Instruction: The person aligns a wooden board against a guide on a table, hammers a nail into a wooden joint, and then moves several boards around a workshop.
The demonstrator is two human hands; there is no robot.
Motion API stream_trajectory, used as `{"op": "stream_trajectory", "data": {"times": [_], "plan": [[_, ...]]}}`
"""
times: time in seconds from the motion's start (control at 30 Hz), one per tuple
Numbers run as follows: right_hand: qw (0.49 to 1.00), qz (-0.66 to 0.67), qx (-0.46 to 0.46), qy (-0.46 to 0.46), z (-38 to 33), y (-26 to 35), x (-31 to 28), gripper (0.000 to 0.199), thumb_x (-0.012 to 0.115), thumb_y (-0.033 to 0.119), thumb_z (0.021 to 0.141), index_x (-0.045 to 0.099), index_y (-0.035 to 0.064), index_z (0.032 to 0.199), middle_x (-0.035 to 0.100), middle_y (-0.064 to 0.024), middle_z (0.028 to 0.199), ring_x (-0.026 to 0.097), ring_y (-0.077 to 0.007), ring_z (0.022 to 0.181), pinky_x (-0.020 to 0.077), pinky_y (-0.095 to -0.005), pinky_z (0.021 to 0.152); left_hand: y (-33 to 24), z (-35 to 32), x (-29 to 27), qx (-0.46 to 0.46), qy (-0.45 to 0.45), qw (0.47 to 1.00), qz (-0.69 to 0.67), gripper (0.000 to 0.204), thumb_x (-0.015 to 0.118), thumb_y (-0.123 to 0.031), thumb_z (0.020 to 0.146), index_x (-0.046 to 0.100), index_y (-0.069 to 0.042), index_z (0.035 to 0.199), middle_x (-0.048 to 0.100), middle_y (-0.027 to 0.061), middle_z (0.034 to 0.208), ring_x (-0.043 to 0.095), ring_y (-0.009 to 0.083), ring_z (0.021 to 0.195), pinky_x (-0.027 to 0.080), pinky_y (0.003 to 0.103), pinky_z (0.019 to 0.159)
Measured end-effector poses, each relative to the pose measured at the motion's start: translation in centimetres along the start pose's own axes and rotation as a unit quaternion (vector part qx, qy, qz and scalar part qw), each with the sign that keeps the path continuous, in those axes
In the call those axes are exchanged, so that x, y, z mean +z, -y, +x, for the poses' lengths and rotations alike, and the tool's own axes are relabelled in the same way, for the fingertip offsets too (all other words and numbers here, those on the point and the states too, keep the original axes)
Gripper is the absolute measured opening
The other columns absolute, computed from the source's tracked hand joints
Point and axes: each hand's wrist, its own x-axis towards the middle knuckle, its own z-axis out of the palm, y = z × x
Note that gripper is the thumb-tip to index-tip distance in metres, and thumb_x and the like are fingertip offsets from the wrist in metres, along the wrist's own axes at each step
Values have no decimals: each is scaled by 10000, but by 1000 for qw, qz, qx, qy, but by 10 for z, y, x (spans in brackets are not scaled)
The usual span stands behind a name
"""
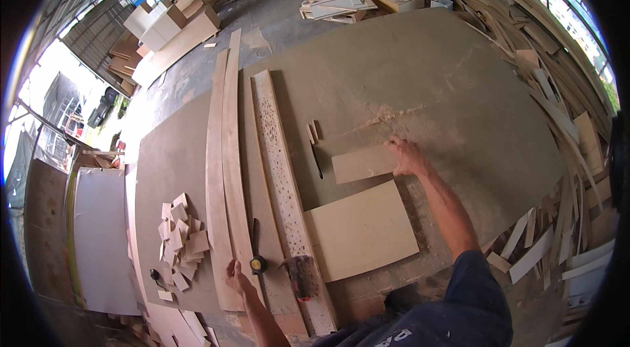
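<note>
Over a broad tabletop [472, 97], holds nothing in the left hand [240, 279], with fingers [230, 268] loosely curled near the tape measure [258, 264]. Beyond the pale panel [364, 232], grasps a short board [361, 164], probably light, stiff and best taken by its edges, at its right end with the right hand [409, 158], forearm [449, 214] slanting up-left.

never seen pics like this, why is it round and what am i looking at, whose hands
No machine here, just a person working bare-handed. The picture comes from a camera worn on the head, looking down; its fisheye lens makes the view round and bends straight edges. On the flat surface lie long boards, a pale rectangular panel and a heap of small wood pieces. The right hand grips one end of a short board. The left hand, near a tape measure, seems empty.
</note>
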Motion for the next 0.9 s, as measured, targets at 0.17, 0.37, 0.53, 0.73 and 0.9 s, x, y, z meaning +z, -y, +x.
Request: {"op": "stream_trajectory", "data": {"times": [0.17,0.37,0.53,0.73,0.9], "plan": [[998,-2,-60,8,1,45,11,760,890,105,531,594,33,1227,540,-157,1276,657,-372,1051,559,-468,898,-40,-30,63,4,52,999,10,260,705,-132,906,678,13,1119,678,87,1028,617,166,946,485,294,873],[990,-29,-99,98,36,90,53,642,855,89,582,629,19,1179,538,-189,1271,664,-368,1051,556,-464,897,-40,-37,84,31,195,980,-37,233,697,-139,921,692,11,1099,667,22,942,592,97,855,481,234,794],[996,-21,-77,44,18,101,66,444,741,87,670,673,3,1100,546,-197,1202,596,-362,1096,501,-440,971,-33,-44,83,26,193,981,-12,246,722,-162,904,695,-18,1102,663,14,936,570,84,819,457,234,738],[999,29,-32,-18,3,109,77,409,662,35,714,693,34,1122,530,-160,1227,490,-362,1186,393,-484,1060,-71,-42,145,260,315,879,245,441,803,-149,773,647,-61,1176,632,80,1114,555,245,1085,443,376,907],[998,36,-28,-38,3,101,90,410,637,69,750,694,57,1155,531,-138,1243,470,-360,1200,379,-486,1066,-89,-37,231,360,427,724,405,778,893,-221,646,531,-102,1324,520,102,1343,389,320,1317,296,493,1062]]}}
